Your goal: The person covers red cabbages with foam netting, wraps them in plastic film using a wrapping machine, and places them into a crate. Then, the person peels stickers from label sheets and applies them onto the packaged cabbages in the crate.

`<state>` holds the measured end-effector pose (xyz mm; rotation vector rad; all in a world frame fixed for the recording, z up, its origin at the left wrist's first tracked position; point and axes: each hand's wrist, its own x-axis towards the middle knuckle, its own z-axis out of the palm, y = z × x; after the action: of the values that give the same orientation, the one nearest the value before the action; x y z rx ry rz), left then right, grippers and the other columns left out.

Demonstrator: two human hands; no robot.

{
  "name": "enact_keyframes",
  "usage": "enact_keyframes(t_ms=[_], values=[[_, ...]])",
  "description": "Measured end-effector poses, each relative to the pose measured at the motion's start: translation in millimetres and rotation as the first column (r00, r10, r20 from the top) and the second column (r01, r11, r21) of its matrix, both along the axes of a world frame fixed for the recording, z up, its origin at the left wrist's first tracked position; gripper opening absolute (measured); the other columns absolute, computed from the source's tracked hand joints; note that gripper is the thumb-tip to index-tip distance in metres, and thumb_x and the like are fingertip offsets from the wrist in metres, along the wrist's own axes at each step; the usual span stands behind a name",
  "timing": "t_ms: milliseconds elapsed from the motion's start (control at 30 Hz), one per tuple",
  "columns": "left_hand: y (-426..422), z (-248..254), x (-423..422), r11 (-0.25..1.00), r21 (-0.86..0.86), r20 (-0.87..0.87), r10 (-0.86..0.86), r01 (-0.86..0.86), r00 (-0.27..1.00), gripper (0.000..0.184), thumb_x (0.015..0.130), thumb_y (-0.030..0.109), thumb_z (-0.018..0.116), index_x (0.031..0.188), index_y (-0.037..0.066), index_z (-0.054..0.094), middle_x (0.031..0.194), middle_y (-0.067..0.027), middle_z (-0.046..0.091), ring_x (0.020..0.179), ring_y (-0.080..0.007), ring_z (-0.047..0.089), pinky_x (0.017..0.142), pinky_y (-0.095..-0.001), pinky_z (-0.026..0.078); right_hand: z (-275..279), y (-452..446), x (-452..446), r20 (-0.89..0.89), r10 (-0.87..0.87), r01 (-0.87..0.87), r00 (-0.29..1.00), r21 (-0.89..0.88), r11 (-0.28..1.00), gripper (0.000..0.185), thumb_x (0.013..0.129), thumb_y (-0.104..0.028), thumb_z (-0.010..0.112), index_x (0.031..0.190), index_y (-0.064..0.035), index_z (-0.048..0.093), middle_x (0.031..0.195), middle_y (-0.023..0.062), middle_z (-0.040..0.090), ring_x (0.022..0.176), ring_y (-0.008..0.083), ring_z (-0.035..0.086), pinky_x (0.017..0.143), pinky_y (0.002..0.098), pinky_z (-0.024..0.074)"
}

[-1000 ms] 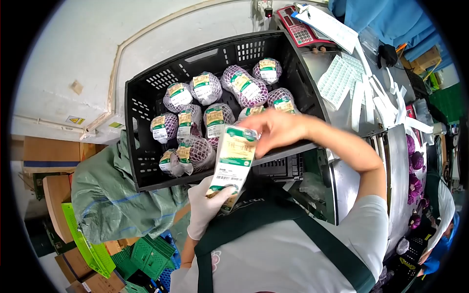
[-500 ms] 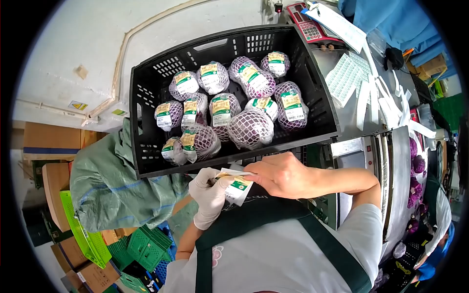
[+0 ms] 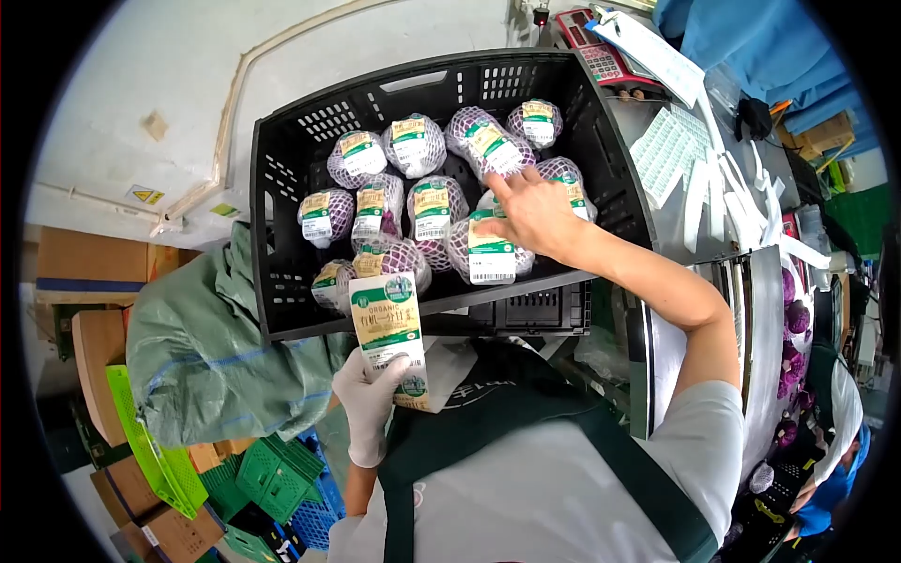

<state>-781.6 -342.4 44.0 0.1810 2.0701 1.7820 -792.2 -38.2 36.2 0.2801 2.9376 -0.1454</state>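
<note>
My left hand [image 3: 368, 399], in a white glove, pinches a strip of printed paper labels [image 3: 387, 324] in front of the crate's near edge. My bare right hand [image 3: 537, 211] reaches into the black plastic crate [image 3: 450, 305]. Its thumb touches the top of a green, gold and white label [image 3: 492, 253], which lies over a purple cabbage in white netting [image 3: 458, 249]. The index finger is stretched out apart from the thumb, near another labelled netted cabbage [image 3: 488, 141]. The other fingers are partly hidden. Several more netted cabbages [image 3: 413, 145] with similar labels sit around.
A red calculator-like device [image 3: 601, 61], a clipboard [image 3: 652, 52] and label sheets [image 3: 668, 150] lie on the right-hand bench with white paper strips [image 3: 718, 192]. A green tarp [image 3: 202, 347] hangs at left. Another person's blue sleeve [image 3: 835, 493] shows at lower right.
My right hand has moved from the label strip up into the crate, and a label now covers the front cabbage. My left hand has lowered slightly, turning the strip upright.
</note>
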Motion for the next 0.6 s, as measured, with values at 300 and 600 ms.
enact_keyframes(t_ms=[300,600], values=[[22.4,-0.9,-15.9,0.956,0.037,-0.061,-0.288,0.290,0.956,0.024,0.075,0.003,0.069,0.096,-0.006,0.063,0.085,-0.0081,0.068,0.076,-0.0083,0.062,0.068,-0.0218,0.049,-46.0,-6.3,3.3,-0.293,0.512,-0.571,0.808,-0.172,0.803,0.064,0.068,-0.043,0.069,0.120,-0.0105,0.051,0.129,0.0169,0.044,0.116,0.0350,0.043,0.096,0.0437,0.0360],[64.8,-26.5,-22.9,0.625,-0.013,-0.379,-0.726,0.781,0.575,0.024,0.071,0.006,0.075,0.090,-0.002,0.064,0.073,-0.0090,0.064,0.058,-0.0150,0.060,0.056,-0.0267,0.048,46.5,-43.9,130.4,-0.094,-0.473,0.014,0.876,-0.976,0.219,0.046,0.067,-0.010,0.079,0.106,0.0029,0.060,0.101,0.0096,0.065,0.093,0.0168,0.061,0.083,0.0315,0.0486]])
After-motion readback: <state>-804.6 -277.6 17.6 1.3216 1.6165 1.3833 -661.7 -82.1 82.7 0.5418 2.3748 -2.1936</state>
